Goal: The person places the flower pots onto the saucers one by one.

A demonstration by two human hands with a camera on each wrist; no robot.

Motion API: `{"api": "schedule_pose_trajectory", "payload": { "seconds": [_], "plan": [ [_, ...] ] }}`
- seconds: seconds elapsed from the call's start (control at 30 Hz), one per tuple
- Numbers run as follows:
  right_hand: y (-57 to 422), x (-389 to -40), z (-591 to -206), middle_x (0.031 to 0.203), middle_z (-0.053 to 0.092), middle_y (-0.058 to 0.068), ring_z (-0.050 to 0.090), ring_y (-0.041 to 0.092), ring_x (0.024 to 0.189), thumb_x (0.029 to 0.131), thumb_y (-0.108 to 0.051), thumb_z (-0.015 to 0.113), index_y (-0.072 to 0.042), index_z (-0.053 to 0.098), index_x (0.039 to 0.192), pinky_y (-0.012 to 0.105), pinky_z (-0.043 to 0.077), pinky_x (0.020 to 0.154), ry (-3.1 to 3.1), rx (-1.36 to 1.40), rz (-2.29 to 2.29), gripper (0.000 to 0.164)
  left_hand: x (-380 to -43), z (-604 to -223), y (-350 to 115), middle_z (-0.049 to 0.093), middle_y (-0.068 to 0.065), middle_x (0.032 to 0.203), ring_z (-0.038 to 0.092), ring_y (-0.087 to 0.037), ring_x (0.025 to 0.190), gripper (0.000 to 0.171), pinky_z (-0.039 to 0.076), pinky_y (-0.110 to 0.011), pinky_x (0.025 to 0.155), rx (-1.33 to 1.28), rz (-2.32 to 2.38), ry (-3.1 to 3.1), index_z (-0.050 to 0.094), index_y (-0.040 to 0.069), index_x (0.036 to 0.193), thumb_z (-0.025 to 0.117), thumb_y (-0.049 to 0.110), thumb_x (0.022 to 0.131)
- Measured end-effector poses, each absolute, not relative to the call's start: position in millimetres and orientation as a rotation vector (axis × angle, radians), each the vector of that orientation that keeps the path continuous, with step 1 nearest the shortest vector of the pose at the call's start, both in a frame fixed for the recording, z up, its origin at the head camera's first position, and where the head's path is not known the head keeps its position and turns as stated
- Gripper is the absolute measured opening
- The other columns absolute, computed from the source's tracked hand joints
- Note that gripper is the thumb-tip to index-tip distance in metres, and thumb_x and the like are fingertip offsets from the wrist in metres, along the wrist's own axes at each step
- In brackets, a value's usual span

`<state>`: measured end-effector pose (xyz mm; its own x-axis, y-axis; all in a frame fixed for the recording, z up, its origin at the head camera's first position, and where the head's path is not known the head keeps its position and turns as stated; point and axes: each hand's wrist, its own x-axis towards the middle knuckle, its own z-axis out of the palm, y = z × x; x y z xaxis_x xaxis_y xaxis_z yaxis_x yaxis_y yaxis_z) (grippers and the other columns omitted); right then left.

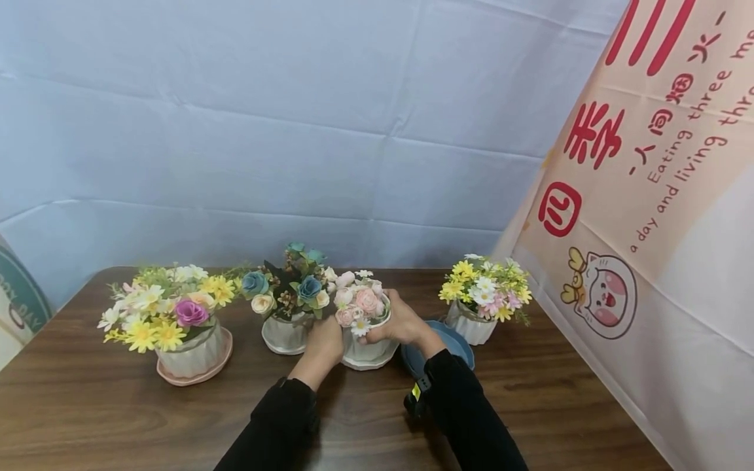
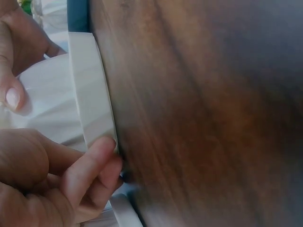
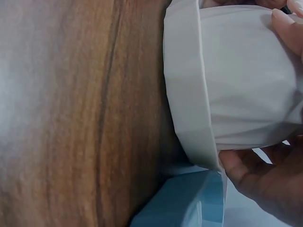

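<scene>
Near the table's middle, a white fluted flower pot [image 1: 360, 349] with pink and white flowers [image 1: 366, 301] stands over a white saucer [image 1: 371, 364]. My right hand [image 1: 403, 320] grips the pot from its right side, thumb [image 2: 13, 97] across the front. On the left, my left hand [image 1: 326, 341] pinches the rim of the saucer [image 2: 91, 90] between thumb and fingers. The right wrist view shows the pot's side [image 3: 251, 80] sitting within the saucer's raised rim [image 3: 187, 80], with right-hand fingers [image 3: 255, 175] beside it.
A pot with blue and cream flowers [image 1: 288, 335] stands close on the left. Farther left is a mixed-flower pot [image 1: 191, 356] on a pink saucer [image 1: 226, 347]. Right of my hands lie a blue saucer [image 1: 456, 339] and a yellow-flower pot [image 1: 471, 327]. A pale cloth [image 1: 265, 131] hangs behind.
</scene>
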<state>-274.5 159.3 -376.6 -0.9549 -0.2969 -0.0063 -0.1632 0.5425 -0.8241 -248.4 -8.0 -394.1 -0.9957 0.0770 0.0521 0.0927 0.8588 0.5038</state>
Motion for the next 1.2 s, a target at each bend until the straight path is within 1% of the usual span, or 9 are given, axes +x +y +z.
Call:
{"api": "schedule_pose_trajectory", "payload": {
  "seconds": [0.17,0.33,0.5,0.7,0.8,0.97,1.2],
  "plan": [
    [159,-279,-376,0.129,0.041,0.019,0.046,0.028,0.113,0.058,-0.016,0.087,0.001,0.022,0.139,0.042,0.038,0.095,2.604,-0.387,-1.417,0.106,-253,-393,-7,0.061,-0.022,0.101,0.056,-0.037,0.101,0.020,0.045,-0.048,0.085,-0.116,-0.821,-3.026,0.060,-0.007,0.105,0.056,-0.003,0.085],
    [158,-283,-376,0.130,0.041,0.020,0.045,0.029,0.115,0.058,-0.015,0.087,0.001,0.023,0.140,0.042,0.037,0.096,2.597,-0.375,-1.439,0.105,-257,-393,-7,0.062,-0.020,0.095,0.058,-0.036,0.097,0.017,0.046,-0.044,0.083,-0.124,-0.814,-3.008,0.060,-0.008,0.101,0.055,0.000,0.087],
    [159,-285,-378,0.130,0.039,0.019,0.044,0.030,0.115,0.059,-0.013,0.086,0.000,0.024,0.140,0.042,0.035,0.097,2.609,-0.371,-1.453,0.103,-259,-394,-6,0.062,-0.020,0.094,0.060,-0.035,0.092,0.017,0.047,-0.042,0.081,-0.138,-0.832,-3.000,0.060,-0.009,0.101,0.052,0.000,0.089],
    [160,-286,-378,0.130,0.039,0.019,0.044,0.029,0.115,0.059,-0.009,0.086,0.000,0.024,0.139,0.042,0.035,0.097,2.576,-0.374,-1.519,0.102,-262,-393,-4,0.061,-0.019,0.100,0.059,-0.033,0.095,0.021,0.045,-0.041,0.084,-0.092,-0.861,-3.062,0.057,-0.007,0.109,0.050,0.001,0.091],
    [162,-288,-379,0.130,0.040,0.019,0.045,0.028,0.115,0.058,-0.008,0.086,0.001,0.024,0.139,0.040,0.035,0.097,2.567,-0.372,-1.550,0.102,-264,-392,-2,0.061,-0.019,0.100,0.058,-0.033,0.096,0.021,0.047,-0.040,0.082,-0.061,-0.909,-3.066,0.057,-0.007,0.110,0.050,0.000,0.091],
    [163,-292,-381,0.130,0.039,0.020,0.045,0.028,0.114,0.058,-0.005,0.085,0.001,0.023,0.140,0.038,0.035,0.097,2.547,-0.372,-1.587,0.103,-267,-394,1,0.060,-0.021,0.100,0.058,-0.036,0.096,0.019,0.049,-0.040,0.078,-0.001,-0.992,-3.034,0.057,-0.008,0.108,0.050,-0.002,0.091],
    [165,-295,-381,0.132,0.033,0.023,0.043,0.032,0.115,0.060,-0.002,0.083,0.003,0.020,0.140,0.040,0.035,0.097,2.508,-0.412,-1.619,0.102,-271,-393,3,0.059,-0.023,0.098,0.060,-0.036,0.089,0.017,0.049,-0.039,0.069,0.029,-1.018,-3.020,0.057,-0.008,0.104,0.047,-0.002,0.092]
  ]
}}
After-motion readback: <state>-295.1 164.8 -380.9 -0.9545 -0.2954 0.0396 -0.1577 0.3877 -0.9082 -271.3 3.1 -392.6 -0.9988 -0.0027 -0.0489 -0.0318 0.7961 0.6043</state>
